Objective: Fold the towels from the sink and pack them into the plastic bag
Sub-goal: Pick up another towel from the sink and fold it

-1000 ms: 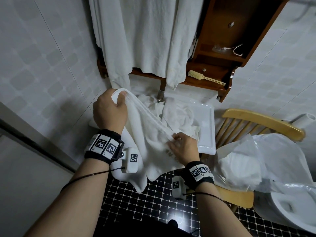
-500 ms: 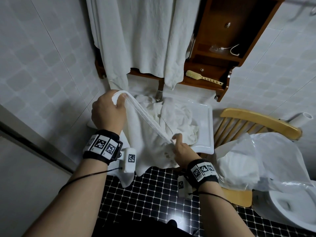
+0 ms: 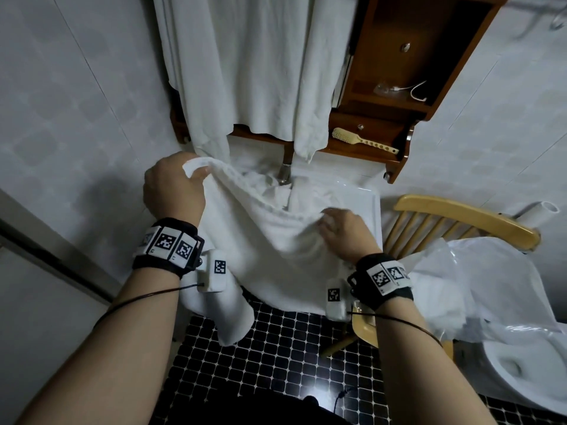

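1. Left hand [image 3: 173, 191]: raised at the sink's left side, fingers curled closed around a corner of the white towel [image 3: 276, 250]; marker band on the wrist.
2. White towel: stretched between both hands, its top edge sloping down to the right; the lower part hangs in front of the sink [image 3: 372, 210] over the dark tiled floor [image 3: 276, 357].
3. More white cloth lies crumpled in the sink basin behind the held towel.
4. Right hand [image 3: 346, 234]: lower than the left, fingers bunched into the towel's edge, gripping it.
5. Wooden chair [image 3: 460, 216]: just right of the sink.
6. Plastic bag [image 3: 503, 271]: translucent, lying open on the chair seat, white fabric inside.
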The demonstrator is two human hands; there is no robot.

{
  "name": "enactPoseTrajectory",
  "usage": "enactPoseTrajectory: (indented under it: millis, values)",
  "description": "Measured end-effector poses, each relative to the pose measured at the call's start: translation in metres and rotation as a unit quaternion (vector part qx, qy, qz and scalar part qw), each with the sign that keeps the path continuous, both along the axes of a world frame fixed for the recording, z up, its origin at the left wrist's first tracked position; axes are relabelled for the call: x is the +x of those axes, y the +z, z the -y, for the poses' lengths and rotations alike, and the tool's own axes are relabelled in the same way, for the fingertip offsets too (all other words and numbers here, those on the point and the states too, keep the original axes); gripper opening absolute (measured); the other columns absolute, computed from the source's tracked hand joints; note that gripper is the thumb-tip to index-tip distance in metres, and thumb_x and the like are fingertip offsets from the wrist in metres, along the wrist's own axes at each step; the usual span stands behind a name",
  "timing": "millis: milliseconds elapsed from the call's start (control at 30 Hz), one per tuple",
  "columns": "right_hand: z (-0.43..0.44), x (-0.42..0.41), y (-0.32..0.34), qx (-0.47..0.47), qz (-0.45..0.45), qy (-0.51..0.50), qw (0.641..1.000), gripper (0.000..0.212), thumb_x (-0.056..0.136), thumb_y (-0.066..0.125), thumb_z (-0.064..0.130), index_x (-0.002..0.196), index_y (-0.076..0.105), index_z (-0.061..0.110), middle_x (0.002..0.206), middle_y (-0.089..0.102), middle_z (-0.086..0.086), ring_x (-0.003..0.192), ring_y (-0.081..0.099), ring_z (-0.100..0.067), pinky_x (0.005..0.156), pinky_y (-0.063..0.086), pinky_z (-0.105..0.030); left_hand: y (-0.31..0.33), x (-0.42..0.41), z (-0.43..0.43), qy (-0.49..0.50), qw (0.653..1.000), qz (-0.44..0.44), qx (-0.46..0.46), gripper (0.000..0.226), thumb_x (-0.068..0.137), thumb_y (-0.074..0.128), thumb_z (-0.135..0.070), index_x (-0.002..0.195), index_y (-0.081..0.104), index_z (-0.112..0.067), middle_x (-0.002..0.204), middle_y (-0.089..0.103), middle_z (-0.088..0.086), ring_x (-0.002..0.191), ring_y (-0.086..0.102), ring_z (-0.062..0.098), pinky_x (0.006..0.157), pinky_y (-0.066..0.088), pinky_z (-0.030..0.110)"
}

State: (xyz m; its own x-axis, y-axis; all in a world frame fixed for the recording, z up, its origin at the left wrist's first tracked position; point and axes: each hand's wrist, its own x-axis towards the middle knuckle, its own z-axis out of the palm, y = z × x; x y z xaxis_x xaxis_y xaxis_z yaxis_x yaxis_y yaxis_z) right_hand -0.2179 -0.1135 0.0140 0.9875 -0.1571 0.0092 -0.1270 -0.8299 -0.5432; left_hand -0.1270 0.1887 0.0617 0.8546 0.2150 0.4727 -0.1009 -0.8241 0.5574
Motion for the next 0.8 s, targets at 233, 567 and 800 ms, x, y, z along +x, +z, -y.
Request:
enactPoseTrajectory:
  millis: [233,567,800]
  values:
    - [0.017,-0.005,-0.001,0.0,-0.092,0.01,0.996,0.031,0.093,0.075,0.043,0.081,0.071,0.015,0.073,0.073,-0.002,0.07,0.072,-0.024,0.058,0.046,-0.023,0.003,-0.001,0.001,0.011,1.0,0.011,-0.01,0.012,0.097,0.071,-0.031,0.104,0.08,-0.034,0.106,0.078,-0.005,0.098,0.069,0.03,0.068,0.05,0.035]
    - [-0.004,-0.008,-0.001,0.037,0.054,-0.143,0.988,0.047,0.098,0.063,0.057,0.068,0.058,0.02,0.057,0.062,0.004,0.062,0.065,-0.023,0.061,0.051,-0.037,0.001,0.001,0.004,0.042,0.996,-0.051,-0.056,0.015,0.095,0.072,-0.036,0.107,0.074,-0.026,0.108,0.075,0.005,0.104,0.066,0.037,0.08,0.057,0.048]
    - [-0.03,0.004,0.028,-0.059,0.207,-0.087,0.973,0.033,0.099,0.059,0.055,0.099,0.079,0.029,0.086,0.072,-0.001,0.083,0.068,-0.03,0.067,0.055,-0.039,-0.037,-0.001,-0.02,0.054,0.94,-0.333,0.043,0.039,0.097,0.058,-0.029,0.129,0.066,-0.009,0.129,0.066,0.023,0.116,0.064,0.046,0.095,0.053,0.048]
